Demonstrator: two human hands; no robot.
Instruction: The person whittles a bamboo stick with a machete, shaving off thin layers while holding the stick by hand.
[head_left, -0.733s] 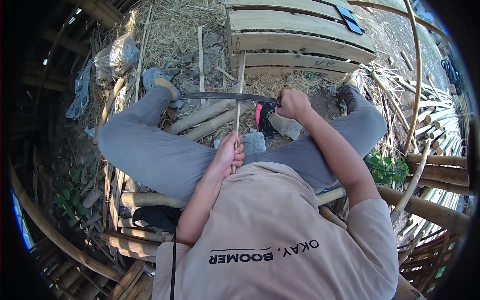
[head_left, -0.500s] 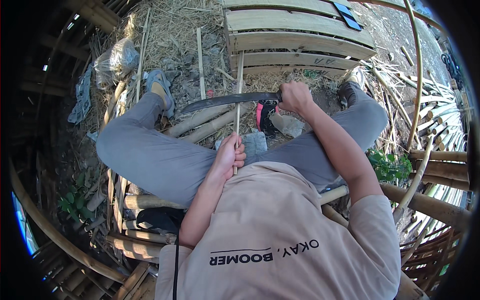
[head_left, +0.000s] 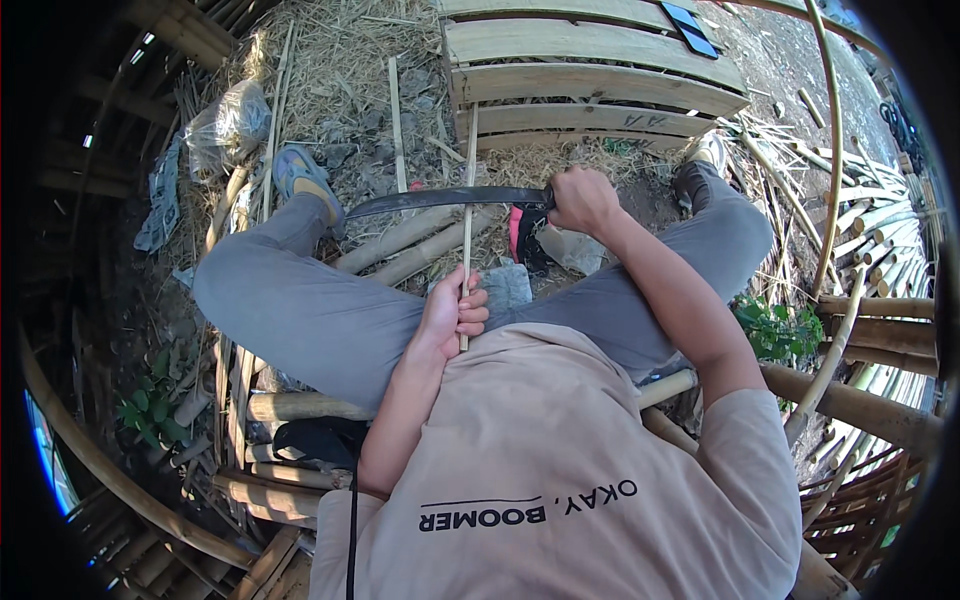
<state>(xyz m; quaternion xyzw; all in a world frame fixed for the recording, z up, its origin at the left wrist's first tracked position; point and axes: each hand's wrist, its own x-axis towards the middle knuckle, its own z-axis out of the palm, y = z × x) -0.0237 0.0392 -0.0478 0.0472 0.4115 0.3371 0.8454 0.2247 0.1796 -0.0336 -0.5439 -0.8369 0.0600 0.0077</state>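
My left hand (head_left: 452, 312) is closed round the lower end of a thin, pale bamboo strip (head_left: 469, 238) close to my lap. The strip runs away from me, and its far end reaches the front of a wooden slatted crate (head_left: 595, 88). In my right hand (head_left: 584, 199) is the handle of a machete, wrapped by the fingers. The long, dark, slightly curved machete blade (head_left: 415, 199) points left and lies crosswise over the strip, some way beyond my left hand. Its tip is near my left shoe (head_left: 306, 178).
A phone (head_left: 690, 28) rests on the crate. Bamboo poles (head_left: 425, 243) lie between my legs, beside a black and pink item (head_left: 525, 238) and a grey scrap (head_left: 503, 285). A plastic bag (head_left: 228, 130) sits at the far left. Cut bamboo (head_left: 878, 235) is piled at the right.
My right hand and the machete have shifted slightly left, bringing the blade tip closer to my left shoe. The bamboo strip's far end has also swung a little left. Both grips stay closed.
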